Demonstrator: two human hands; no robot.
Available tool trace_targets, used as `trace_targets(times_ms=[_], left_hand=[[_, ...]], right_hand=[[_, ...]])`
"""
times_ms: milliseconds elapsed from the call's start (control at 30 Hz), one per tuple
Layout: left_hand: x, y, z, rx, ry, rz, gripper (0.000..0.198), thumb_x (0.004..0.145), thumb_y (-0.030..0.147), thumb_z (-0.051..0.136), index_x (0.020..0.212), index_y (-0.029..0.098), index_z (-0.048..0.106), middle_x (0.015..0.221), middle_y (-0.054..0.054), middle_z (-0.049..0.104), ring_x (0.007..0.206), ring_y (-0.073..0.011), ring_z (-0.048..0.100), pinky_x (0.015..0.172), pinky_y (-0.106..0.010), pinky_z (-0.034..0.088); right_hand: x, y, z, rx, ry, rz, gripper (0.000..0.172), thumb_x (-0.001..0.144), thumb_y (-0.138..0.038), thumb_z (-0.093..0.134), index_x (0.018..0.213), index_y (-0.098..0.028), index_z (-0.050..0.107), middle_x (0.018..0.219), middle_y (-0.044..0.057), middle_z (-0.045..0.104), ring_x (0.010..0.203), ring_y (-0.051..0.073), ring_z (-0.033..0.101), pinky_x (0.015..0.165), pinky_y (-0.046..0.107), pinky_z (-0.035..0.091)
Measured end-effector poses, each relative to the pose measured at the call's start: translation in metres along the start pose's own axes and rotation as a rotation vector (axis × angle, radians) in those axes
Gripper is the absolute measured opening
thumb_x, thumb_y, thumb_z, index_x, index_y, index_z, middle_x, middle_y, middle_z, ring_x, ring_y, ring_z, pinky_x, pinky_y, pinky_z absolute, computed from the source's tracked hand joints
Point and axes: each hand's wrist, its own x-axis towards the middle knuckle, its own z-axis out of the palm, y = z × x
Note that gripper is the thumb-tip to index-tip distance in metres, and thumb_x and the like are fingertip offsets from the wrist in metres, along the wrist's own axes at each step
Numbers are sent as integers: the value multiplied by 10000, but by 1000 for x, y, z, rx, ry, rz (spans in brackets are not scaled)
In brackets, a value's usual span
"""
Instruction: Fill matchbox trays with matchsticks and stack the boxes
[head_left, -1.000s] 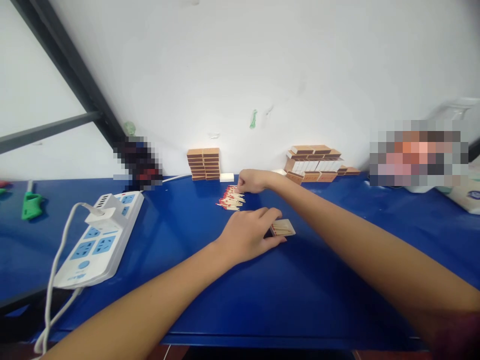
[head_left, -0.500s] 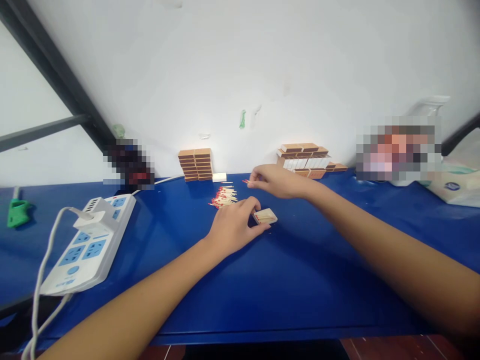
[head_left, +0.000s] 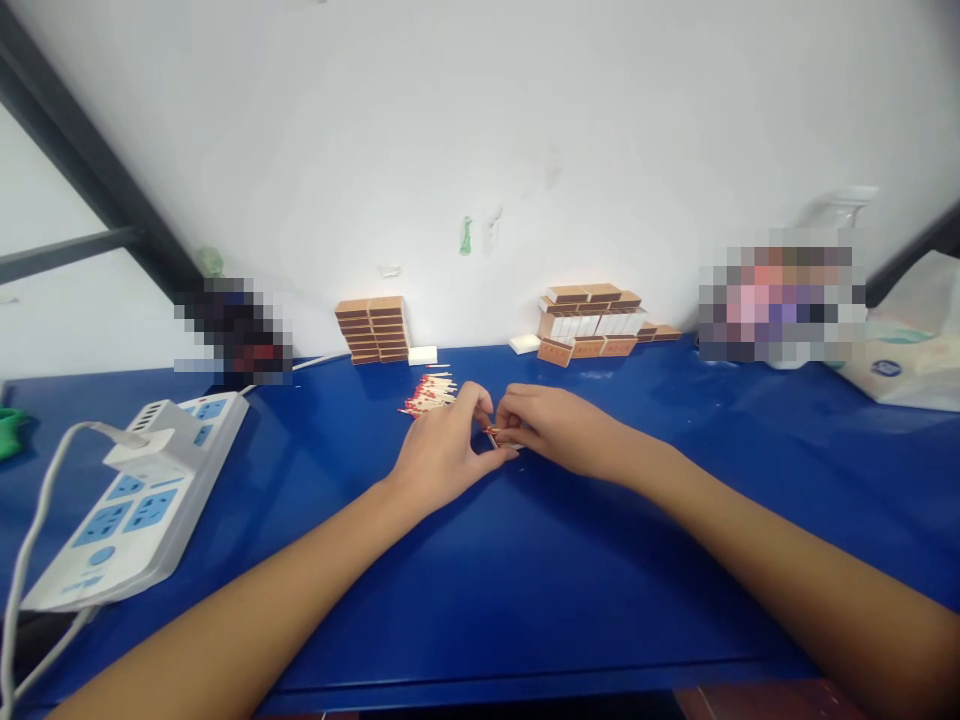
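My left hand curves its thumb and fingers around the small white matchbox tray, which is mostly covered by both hands. Pinched in my right hand are matches, their red heads just showing over the tray; how many I cannot tell. A loose pile of red-headed matches lies right behind my left hand, and one more match rests behind the pile.
By the wall stand stacked matchboxes on the left and another stack on the right. White trays lie near them. A power strip with cables occupies the left; a tissue pack sits far right on the blue table.
My right hand has come down and toward me from behind the tray, carrying the matches to it. My left hand stays around the tray. The whole view has shifted slightly.
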Motion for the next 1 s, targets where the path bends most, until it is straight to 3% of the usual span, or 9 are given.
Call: trace_targets(times_ms=[1000], left_hand=[[1, 3, -3, 11, -51, -6, 466, 831, 375, 820, 1128, 275, 475, 1055, 49, 758, 614, -130, 635, 631, -283, 461]], right_hand=[[-11, 7, -4, 13, 29, -90, 144, 1008, -270, 620, 947, -172, 707, 949, 46, 617, 759, 139, 592, 682, 276, 417]])
